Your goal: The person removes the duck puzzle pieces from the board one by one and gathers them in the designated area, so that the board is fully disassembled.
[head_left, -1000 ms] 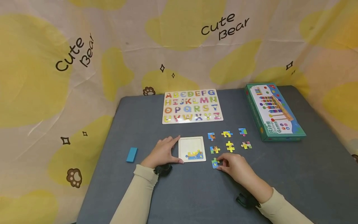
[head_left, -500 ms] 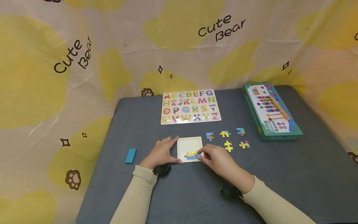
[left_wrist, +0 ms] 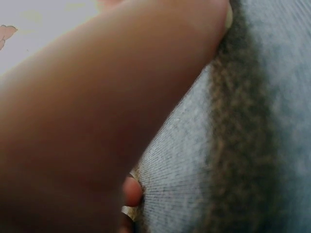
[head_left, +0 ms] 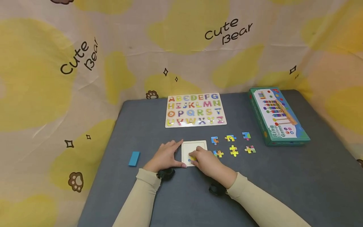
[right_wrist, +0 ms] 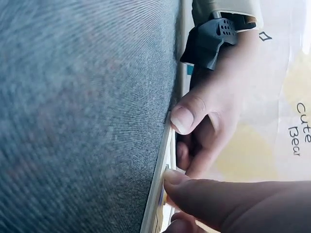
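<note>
My left hand (head_left: 165, 155) holds the left side of a small square wooden puzzle tray (head_left: 194, 143), with the thumb at its near corner and the index finger at its far corner. Above the tray's lower part is my right hand (head_left: 208, 160), thumb and fingertips drawn together on a puzzle piece, itself mostly hidden by the fingers. Some yellow and blue of the joined pieces (head_left: 193, 158) shows beside the fingertips. In the right wrist view, the right thumb (right_wrist: 189, 187) is at the tray's edge, with the left thumb (right_wrist: 183, 119) farther along it.
Several loose jigsaw pieces (head_left: 233, 150) lie in rows right of the tray. Behind stands an alphabet board (head_left: 195, 110). A green toy box (head_left: 279, 116) lies at the back right, and a blue block (head_left: 134, 159) sits left of the left hand.
My right hand has picked up the nearest loose blue-green piece and carried it left, over the tray's lower part. The left hand has stayed at the tray's left side.
</note>
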Motion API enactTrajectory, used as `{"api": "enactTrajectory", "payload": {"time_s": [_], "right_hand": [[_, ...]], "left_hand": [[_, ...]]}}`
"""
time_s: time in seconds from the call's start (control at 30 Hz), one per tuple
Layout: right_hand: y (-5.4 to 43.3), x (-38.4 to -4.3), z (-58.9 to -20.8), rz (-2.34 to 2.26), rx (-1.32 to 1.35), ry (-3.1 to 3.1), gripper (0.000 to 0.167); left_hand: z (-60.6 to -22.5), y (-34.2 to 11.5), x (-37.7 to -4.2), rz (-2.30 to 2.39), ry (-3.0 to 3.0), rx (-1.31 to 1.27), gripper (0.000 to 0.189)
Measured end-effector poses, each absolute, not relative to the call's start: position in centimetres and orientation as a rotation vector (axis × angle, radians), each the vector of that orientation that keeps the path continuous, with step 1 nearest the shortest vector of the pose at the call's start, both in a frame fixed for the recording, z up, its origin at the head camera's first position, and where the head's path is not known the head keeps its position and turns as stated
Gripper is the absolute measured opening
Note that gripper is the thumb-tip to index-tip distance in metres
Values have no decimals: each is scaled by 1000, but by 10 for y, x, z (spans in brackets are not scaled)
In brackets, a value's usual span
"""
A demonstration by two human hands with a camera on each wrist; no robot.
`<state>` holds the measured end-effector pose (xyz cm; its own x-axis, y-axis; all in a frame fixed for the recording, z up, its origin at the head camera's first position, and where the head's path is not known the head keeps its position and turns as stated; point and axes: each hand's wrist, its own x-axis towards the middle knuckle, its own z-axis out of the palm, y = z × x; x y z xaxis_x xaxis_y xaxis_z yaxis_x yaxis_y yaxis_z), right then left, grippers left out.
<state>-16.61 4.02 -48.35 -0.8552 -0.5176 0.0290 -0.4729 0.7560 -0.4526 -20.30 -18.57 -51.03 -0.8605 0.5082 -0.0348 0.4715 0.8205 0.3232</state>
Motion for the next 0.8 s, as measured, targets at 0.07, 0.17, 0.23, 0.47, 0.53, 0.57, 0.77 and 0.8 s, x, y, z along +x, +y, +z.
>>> {"api": "enactTrajectory", "payload": {"time_s": [0.07,0.17,0.23,0.47,0.53,0.57,0.77,0.8], "right_hand": [[41,-166,-485,-727,-800,2855,26],[42,-167,-488,-769,-800,2850,22],[44,-166,-490,-801,-811,2851,22],[48,-166,-492,-870,-896,2941,23],[49,-166,-491,-860,-903,2947,24],[48,-166,-491,-849,-903,2948,25],[48,-168,-492,-816,-826,2926,25],[48,-169,-493,-811,-819,2925,25]], "left_hand": [[-511,-184,-203,471,2884,774,112],[-511,-183,-203,465,2884,761,112],[-511,-182,-203,465,2880,751,112],[-511,-182,-203,460,2882,745,112],[-511,-182,-203,459,2884,751,112],[-511,-183,-203,457,2885,755,112],[-509,-183,-203,461,2887,770,112],[-509,-183,-204,461,2887,772,111]]}}
